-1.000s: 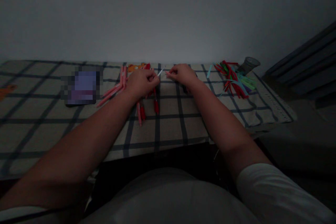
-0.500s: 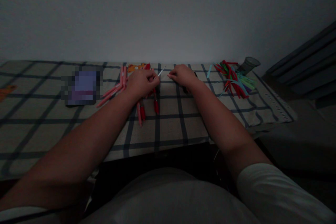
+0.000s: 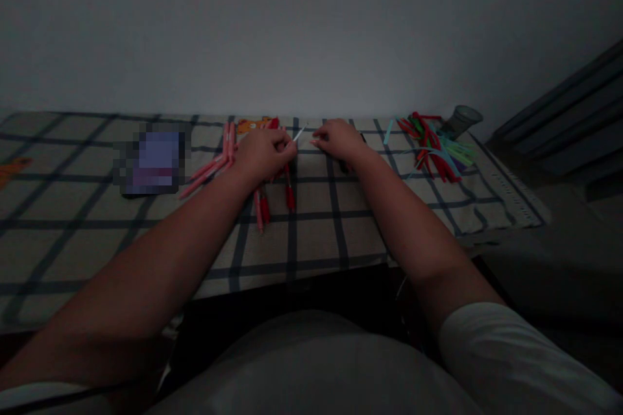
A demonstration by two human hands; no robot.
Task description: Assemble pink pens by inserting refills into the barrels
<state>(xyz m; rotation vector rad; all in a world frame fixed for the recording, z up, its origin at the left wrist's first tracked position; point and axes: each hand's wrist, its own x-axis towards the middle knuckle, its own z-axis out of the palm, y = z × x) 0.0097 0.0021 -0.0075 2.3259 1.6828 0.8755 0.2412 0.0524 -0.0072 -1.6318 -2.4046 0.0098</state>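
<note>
The scene is dim. My left hand is closed around a thin white refill whose tip sticks out up and to the right. My right hand lies a short way to its right, fingers pinched together on something small that I cannot make out. Red pens lie on the checked tablecloth just under and in front of my left hand. A few pink pens lie to its left.
A heap of red, green and pale blue strips sits at the back right, beside a glass cup. A blurred dark rectangle lies at the left. The cloth's right edge drops off near a dark radiator-like panel.
Almost nothing. My right hand has drawn very slightly away from the refill's tip; my left hand has stayed put.
</note>
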